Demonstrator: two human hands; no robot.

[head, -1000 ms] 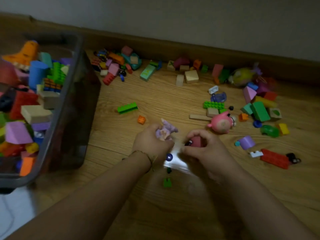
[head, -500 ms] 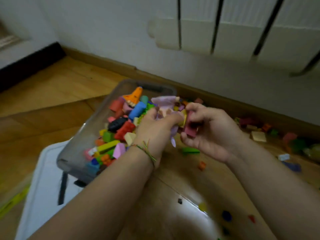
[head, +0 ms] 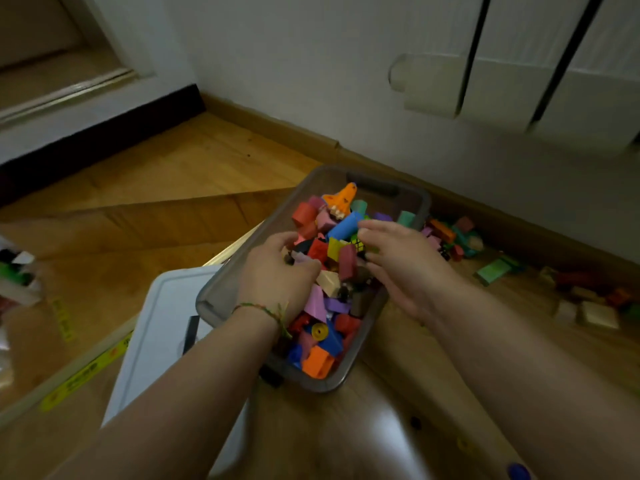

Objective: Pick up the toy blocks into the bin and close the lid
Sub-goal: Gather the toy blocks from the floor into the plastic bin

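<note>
Over the bin (head: 420,199) — left hand (head: 277,271) curled, right hand (head: 401,268) spread.

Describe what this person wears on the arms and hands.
Both arms are bare, with no sleeves or gloves in view. The left hand has at its wrist a thin braided thread bracelet, green and yellowish, with loose ends. The right hand and its wrist wear nothing; no rings show.

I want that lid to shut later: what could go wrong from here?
The bin is heaped, and the orange cone piece pokes up near the far rim, so the lid might not seat. Many blocks still lie along the wall; adding them may spill some over.
</note>
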